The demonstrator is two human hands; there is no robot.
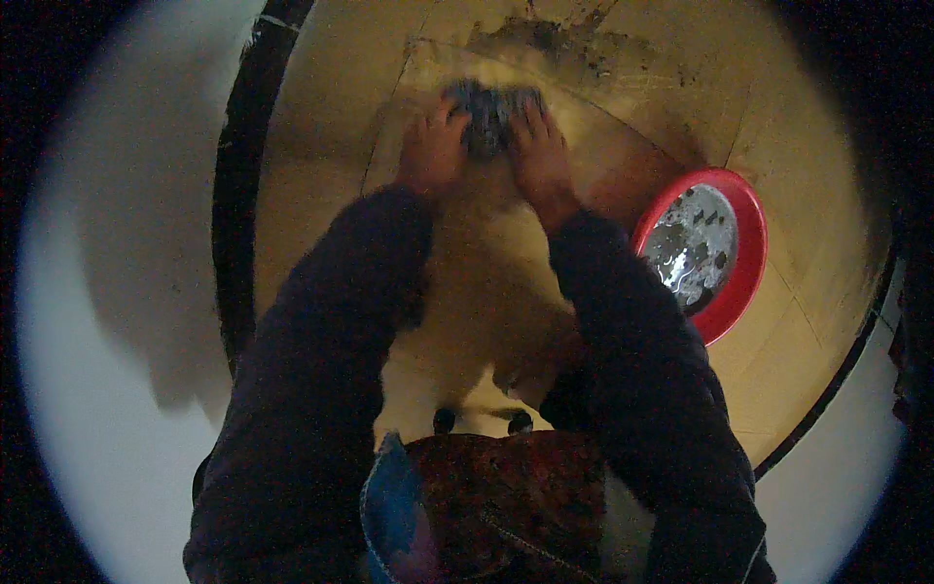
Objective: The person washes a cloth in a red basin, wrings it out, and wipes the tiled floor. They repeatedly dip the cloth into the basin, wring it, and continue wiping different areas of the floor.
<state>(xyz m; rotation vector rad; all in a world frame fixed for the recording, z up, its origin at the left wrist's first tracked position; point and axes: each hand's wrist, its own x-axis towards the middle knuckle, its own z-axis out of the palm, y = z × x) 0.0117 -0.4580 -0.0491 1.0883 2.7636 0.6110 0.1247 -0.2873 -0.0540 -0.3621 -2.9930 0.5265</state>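
A dark, wet-looking cloth (487, 117) lies bunched on the tan tiled floor (474, 285), blurred by motion. From its left side my left hand (435, 142) presses down on it, fingers spread forward. My right hand (540, 150) rests on its right part in the same way. Both palms face the floor, and how firmly the fingers grip the cloth is hard to see. To the right of my right forearm stands a red plastic basin (751, 248) holding greyish, foamy water (689, 248) with dark patches.
Dark smears and dirt (562, 40) mark the floor beyond the cloth. A black skirting band (237, 175) and a pale wall (139, 241) run along the left. Another dark band and pale wall (824, 452) curve along the right. The tips of my shoes (444, 420) show below.
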